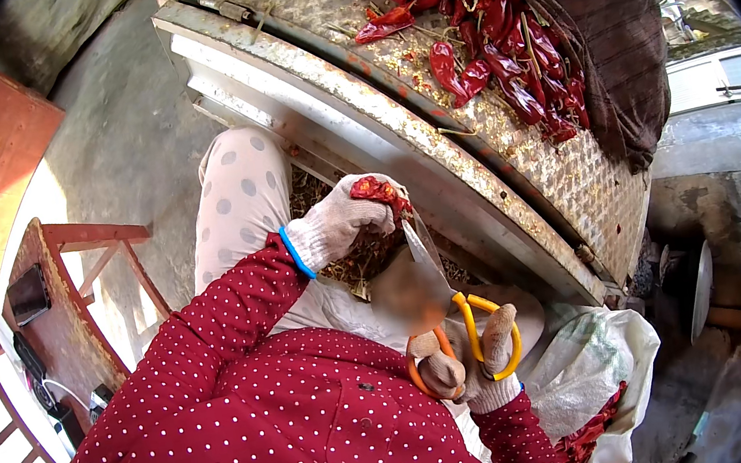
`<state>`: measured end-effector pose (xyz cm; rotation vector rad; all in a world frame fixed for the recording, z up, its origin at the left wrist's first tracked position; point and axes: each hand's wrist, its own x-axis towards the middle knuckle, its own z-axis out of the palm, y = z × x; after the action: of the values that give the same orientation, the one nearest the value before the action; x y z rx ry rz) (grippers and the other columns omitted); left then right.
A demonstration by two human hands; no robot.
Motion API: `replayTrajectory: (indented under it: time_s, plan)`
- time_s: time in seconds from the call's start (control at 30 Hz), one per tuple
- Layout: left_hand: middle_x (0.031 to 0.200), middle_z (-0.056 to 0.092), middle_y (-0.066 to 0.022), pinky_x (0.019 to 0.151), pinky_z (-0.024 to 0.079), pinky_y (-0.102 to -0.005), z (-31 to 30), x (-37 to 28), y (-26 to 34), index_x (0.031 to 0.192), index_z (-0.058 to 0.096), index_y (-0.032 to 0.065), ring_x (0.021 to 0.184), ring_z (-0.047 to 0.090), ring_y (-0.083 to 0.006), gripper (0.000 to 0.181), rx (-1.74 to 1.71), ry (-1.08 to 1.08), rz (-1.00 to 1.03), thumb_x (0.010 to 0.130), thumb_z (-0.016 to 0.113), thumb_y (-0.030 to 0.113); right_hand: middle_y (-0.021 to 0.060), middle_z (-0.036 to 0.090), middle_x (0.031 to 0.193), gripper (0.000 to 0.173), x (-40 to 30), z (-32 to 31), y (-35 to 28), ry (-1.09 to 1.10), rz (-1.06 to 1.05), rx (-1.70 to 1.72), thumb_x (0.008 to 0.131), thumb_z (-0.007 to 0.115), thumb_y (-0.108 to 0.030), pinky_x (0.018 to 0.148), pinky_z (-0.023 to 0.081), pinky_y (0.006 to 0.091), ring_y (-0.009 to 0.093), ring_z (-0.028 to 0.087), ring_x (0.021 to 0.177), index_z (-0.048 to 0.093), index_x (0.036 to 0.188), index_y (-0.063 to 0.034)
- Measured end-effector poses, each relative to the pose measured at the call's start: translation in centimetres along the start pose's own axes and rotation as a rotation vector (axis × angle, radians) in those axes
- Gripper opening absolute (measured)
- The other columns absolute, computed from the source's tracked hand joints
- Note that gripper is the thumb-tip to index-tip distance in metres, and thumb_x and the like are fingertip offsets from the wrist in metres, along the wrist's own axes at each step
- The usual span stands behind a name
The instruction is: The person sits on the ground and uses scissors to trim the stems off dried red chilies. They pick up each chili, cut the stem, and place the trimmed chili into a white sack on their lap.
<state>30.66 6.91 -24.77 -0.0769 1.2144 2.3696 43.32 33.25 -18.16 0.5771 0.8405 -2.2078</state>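
Note:
My left hand (344,221), in a white knitted work glove with a blue cuff edge, holds a wrinkled dried red chili pepper (375,189) at its fingertips. My right hand (478,362), also gloved, has its thumb and fingers through the orange and yellow handles of a pair of scissors (471,324). The metal blades point up toward the chili, with a tip close beside its lower end. Whether the blades touch the chili I cannot tell. A blurred patch hides part of the scissors between the blades and handles. Dry chili scraps and stems (308,194) lie below my left hand.
Several red chilies (518,68) lie on a patterned metal platform (339,5) ahead, partly under a brown cloth (611,20). A white woven sack (575,373) holding red chilies (591,435) stands at right. A worn wooden stool (72,309) bearing a phone (28,294) stands left.

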Motion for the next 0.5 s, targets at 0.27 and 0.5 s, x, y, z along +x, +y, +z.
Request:
replayTrajectory:
  time_s: [0.27,0.5]
  plan:
    - [0.072,0.056,-0.0062,0.056,0.039,-0.0276,0.1,0.1,-2.1,0.092,0.062,-0.0040,0.060,0.046,-0.0148,0.025,-0.455,-0.036,-0.034,0.070,0.053,0.002,0.0020,0.062,0.077,0.120,2.0,3.0,-0.9,-0.012,0.044,-0.590,0.063,0.046,-0.099,0.053,0.039,0.0177,0.007,0.054,0.061,0.062,0.112,0.0086]
    - [0.063,0.046,-0.0028,0.052,0.031,-0.0285,-0.4,0.6,-3.3,0.089,0.059,-0.0010,0.054,0.036,-0.0137,0.021,-0.690,-0.197,-0.047,0.073,0.050,0.009,0.0067,0.058,0.092,0.108,4.3,-2.4,1.2,-0.160,-0.020,-0.241,0.072,0.050,-0.091,0.064,0.044,0.0236,0.012,0.055,0.070,0.053,0.124,0.0043]
